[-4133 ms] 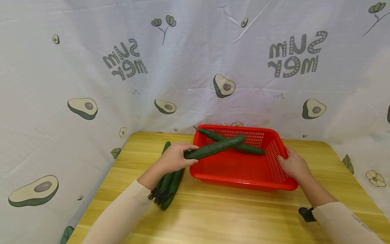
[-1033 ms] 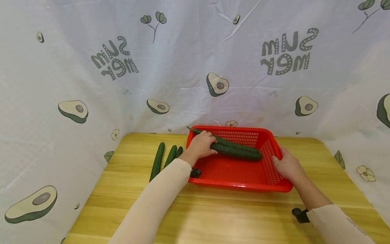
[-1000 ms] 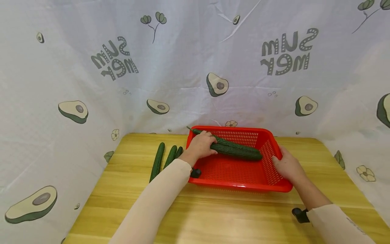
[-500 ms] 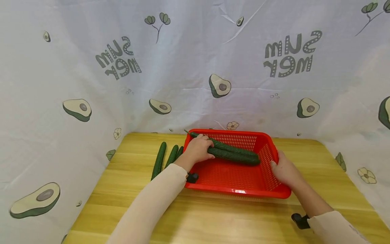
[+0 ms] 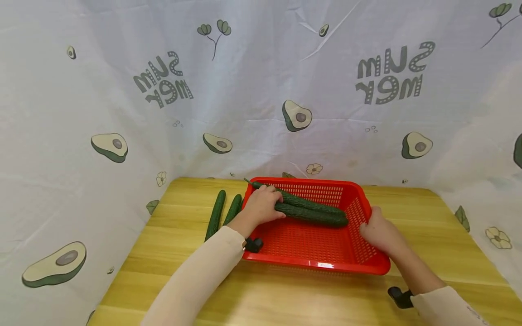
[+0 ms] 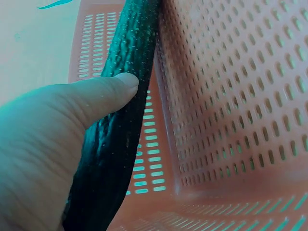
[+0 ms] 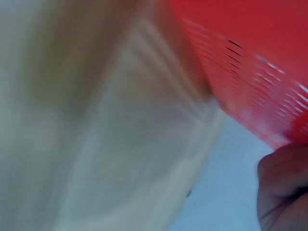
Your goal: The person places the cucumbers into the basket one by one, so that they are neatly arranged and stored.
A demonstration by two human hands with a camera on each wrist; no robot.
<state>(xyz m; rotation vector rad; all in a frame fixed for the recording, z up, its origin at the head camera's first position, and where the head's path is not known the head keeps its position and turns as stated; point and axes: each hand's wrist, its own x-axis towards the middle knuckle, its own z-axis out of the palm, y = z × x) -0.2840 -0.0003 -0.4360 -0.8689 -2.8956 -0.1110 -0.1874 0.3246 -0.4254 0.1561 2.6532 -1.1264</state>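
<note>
A red perforated plastic basket (image 5: 310, 265) is on the wooden table, with two long green cucumbers inside. My left hand (image 5: 263, 206) reaches over its left side and grips the nearer cucumber (image 5: 311, 215) by its left part. In the left wrist view the thumb (image 6: 108, 94) lies across the cucumber's dark, bumpy skin. Alongside and behind it lies the other cucumber (image 5: 302, 199), its thin stem poking past the basket's back left corner. My right hand (image 5: 381, 231) holds the basket's right rim, thumb on the inner side. The right wrist view is blurred.
Left of the basket, cucumbers (image 5: 215, 215) lie on the wooden table (image 5: 163, 258), partly hidden by the left forearm. A white curtain (image 5: 253, 81) with avocado prints hangs behind and along the sides. A black wrist device (image 5: 401, 297) shows at the right sleeve.
Earlier, my left hand held the cucumber slanted across the other one; it now lies alongside it in the basket. Over the last second, the basket and both hands have shifted left and nearer me.
</note>
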